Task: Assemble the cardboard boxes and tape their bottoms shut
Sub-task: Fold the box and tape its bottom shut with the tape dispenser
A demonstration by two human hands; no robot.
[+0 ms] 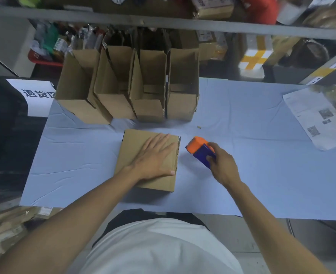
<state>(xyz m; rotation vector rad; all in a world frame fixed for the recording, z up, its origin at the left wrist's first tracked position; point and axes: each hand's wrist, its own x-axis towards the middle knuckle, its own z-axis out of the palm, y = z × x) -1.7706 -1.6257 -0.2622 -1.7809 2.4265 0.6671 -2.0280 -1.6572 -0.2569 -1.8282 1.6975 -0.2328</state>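
A person in a white shirt (159,248) stands at a table with a box and a tape tool.

Both arms reach out over the table's light blue cover (262,175). The left hand (153,159) lies flat on top of a brown cardboard box (131,153), with its fingers straight and spread. This box sits near the front middle of the table. The right hand (222,165) is just to the right of the box and holds an orange and blue tape tool (199,149), with the fingers curled around it. The tool is close to the box's right edge, but not touching it. Four open boxes (127,89) stand in a row at the back of the table. A printed paper (311,117) lies at the far right.
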